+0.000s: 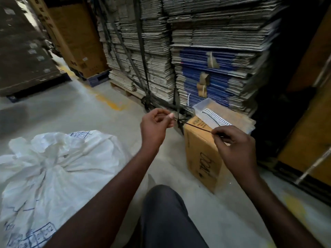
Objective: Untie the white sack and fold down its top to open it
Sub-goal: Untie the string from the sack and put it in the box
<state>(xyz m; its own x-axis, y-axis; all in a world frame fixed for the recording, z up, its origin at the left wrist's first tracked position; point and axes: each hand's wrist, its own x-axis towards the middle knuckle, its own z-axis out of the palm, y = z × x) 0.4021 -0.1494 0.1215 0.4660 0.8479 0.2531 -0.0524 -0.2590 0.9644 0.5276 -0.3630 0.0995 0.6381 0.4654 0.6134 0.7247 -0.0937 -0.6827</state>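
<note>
Both hands, left [154, 126] and right [232, 145], pinch a thin dark tie [195, 127] taut between their fingers, clear of the white sack [53, 169] on the floor at left, apparently untied, its top next to fold down.

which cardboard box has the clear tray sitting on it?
The small brown cardboard box with black handwriting, on the floor just under the right hand. The clear plastic tray rests on its top. The tall boxes on pallets behind carry no tray.
</note>
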